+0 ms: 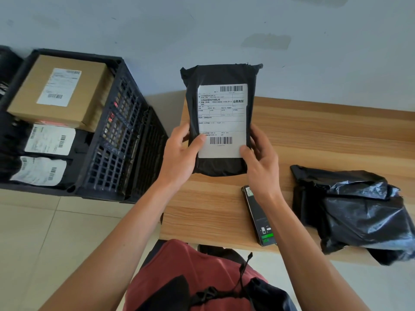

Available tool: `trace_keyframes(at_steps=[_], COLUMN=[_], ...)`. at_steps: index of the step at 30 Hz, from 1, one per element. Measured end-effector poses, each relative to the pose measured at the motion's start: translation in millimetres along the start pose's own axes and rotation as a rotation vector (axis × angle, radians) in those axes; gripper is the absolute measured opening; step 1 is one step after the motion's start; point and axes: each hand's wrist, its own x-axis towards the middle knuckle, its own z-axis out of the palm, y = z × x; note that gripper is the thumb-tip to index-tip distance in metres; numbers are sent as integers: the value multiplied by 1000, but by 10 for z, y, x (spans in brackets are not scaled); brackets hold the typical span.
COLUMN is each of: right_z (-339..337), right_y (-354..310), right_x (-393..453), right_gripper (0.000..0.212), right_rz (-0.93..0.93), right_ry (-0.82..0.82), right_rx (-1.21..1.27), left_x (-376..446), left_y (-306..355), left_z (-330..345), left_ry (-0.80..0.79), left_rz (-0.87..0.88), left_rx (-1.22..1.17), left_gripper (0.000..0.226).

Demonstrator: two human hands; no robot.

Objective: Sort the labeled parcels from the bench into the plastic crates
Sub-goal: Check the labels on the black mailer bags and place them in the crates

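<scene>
Black plastic wraps the parcel (221,122) that both hands hold up above the left end of the wooden desk (314,135), its white shipping label (222,120) facing the camera with one barcode at the top and another near the bottom. The left hand (182,158) grips the parcel's lower left edge, thumb pressed on the label's corner; the right hand (261,162) grips the lower right edge, thumb on the label's other bottom corner. The hands are apart — one on each side — with fingers curled behind the package.

To the left, on the tiled floor (45,232), stands a dark plastic crate (121,140) with latticed walls. Inside it lie a brown cardboard box (60,90) with a white label at the far end, and two black bagged parcels with white labels (50,140) (40,171) nearer the camera. Another dark crate's edge (6,70) shows at the far left.

On the desk, just below the right wrist, lies a slim black box (258,218) with green print at its near end. Further right sits a crumpled black plastic bag (357,209), partly hanging over the desk's near edge.

At the bottom of the view is the person's red clothing (175,272) and a black pouch with a drawstring (224,292). A pale wall (202,30) rises behind the desk.
</scene>
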Motion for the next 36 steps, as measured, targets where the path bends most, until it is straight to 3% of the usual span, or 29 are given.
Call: trace_keyframes(at_steps=[12, 23, 27, 36], right_z=[843, 2615, 3217, 4253], right_y=[-144, -487, -473, -628], right_x=[-252, -975, -1311, -1773], right_gripper=[52, 52, 53, 53], right_rz=[-11, -76, -80, -48], right_ry=[-110, -310, -346, -548], right_rx=[16, 8, -14, 0], left_x=[-384, -1132, -1476, -1982], left_y=[-122, -329, -475, -642], left_z=[-823, -2653, -3279, -4317], left_ry=[171, 374, 435, 575], left_rz=[6, 58, 89, 38], left_rx=[-113, -138, -87, -74], left_gripper=[42, 58, 45, 44])
